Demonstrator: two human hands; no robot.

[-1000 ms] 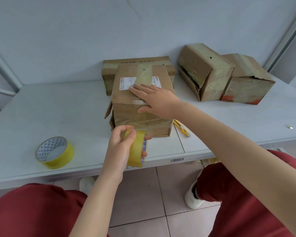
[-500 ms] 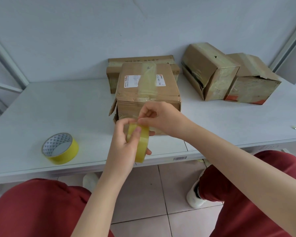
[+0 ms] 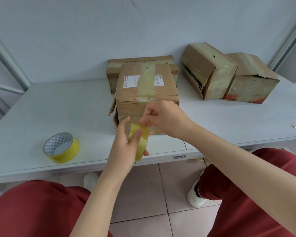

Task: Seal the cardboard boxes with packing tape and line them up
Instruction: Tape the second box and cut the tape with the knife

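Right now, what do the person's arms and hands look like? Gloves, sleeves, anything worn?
Both arms are bare to the frame edge: no sleeves in view. The left hand and right hand have no gloves, and no rings, watch or wristband show. Fingernails look short and unpainted. No markings or tape stuck to the forearms.

I see a pale blue wall (image 3: 75,31) behind the white surface (image 3: 41,108). Pale square tiles cover the floor (image 3: 143,194). Light is soft and even.
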